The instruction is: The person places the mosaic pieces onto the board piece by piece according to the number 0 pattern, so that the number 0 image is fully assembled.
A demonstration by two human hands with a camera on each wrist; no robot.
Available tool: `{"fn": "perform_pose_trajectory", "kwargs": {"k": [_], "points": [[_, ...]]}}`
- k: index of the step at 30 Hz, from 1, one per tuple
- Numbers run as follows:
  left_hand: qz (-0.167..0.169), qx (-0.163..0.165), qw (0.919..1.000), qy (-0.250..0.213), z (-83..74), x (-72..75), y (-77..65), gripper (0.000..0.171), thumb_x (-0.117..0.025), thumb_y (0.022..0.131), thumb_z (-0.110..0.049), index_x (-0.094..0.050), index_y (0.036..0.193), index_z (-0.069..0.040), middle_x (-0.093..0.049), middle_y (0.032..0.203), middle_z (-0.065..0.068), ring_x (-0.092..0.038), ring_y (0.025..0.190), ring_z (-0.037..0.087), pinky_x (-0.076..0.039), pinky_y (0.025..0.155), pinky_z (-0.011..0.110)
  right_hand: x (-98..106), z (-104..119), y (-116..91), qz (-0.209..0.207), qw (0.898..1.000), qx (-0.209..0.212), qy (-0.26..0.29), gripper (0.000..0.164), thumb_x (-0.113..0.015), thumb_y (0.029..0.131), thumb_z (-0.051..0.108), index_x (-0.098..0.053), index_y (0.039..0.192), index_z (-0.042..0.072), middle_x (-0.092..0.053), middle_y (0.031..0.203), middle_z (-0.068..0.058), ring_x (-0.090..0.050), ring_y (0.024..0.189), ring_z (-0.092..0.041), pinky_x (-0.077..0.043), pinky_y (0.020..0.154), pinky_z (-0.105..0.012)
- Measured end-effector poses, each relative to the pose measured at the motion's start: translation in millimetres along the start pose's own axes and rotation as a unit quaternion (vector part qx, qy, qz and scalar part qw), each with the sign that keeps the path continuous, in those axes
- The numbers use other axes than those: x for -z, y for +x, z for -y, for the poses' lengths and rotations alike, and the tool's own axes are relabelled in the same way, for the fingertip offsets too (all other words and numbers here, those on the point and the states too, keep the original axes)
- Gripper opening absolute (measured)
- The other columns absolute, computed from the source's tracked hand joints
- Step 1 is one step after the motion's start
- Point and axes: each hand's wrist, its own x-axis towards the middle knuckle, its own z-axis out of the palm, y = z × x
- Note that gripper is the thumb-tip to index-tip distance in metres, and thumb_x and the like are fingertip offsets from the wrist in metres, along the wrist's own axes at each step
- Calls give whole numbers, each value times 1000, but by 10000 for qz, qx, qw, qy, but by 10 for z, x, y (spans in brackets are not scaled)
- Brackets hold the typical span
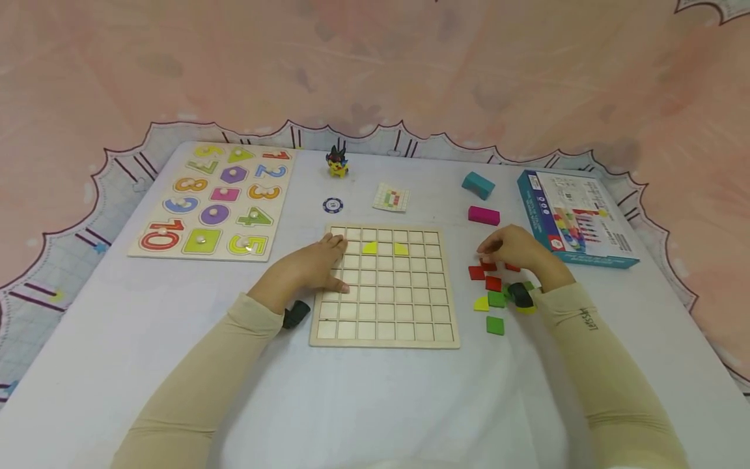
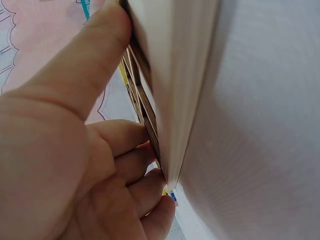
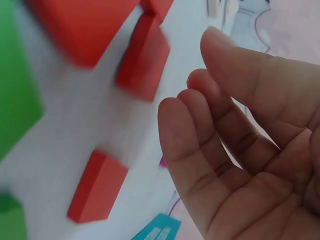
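A wooden grid board (image 1: 383,346) lies in the middle of the white table, with two yellow quarter-round pieces (image 1: 370,247) in one of its upper rows. My left hand (image 1: 310,264) rests on the board's left edge; in the left wrist view its thumb and fingers touch the frame. Over the loose pieces at the right hovers my right hand (image 1: 512,247), fingers loosely bent and holding nothing in the right wrist view. Below and beside it lie several red squares (image 1: 493,283), green squares (image 1: 495,325) and a yellow quarter-round piece (image 1: 481,303).
A number-and-shape puzzle board (image 1: 224,195) lies at the left. Behind the grid are a yellow figurine (image 1: 337,163), a poker chip (image 1: 333,205) and a small pattern card (image 1: 391,197). Teal (image 1: 478,185) and magenta (image 1: 484,215) blocks lie near a flat box (image 1: 580,218).
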Motion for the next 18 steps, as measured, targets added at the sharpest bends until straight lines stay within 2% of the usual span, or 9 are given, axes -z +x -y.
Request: {"fn": "perform_pose_trajectory", "kwargs": {"k": [6, 18], "points": [[-18, 6, 10000, -46, 6, -8, 1, 96, -67, 79, -42, -13, 146, 1, -8, 154, 18, 0, 141, 35, -9, 115, 46, -10, -115, -18, 137, 9998, 50, 97, 31, -63, 83, 7, -64, 113, 0, -61, 113, -20, -50, 101, -31, -44, 93, -47], [-34, 6, 10000, -28, 10, -14, -9, 96, -67, 80, -42, -13, 146, 1, -7, 154, 17, 0, 142, 34, -10, 115, 46, -83, -159, 4, -3, 9999, 104, 53, 31, -65, 81, 5, -65, 112, 1, -60, 113, -20, -50, 98, -31, -46, 90, -46]]}}
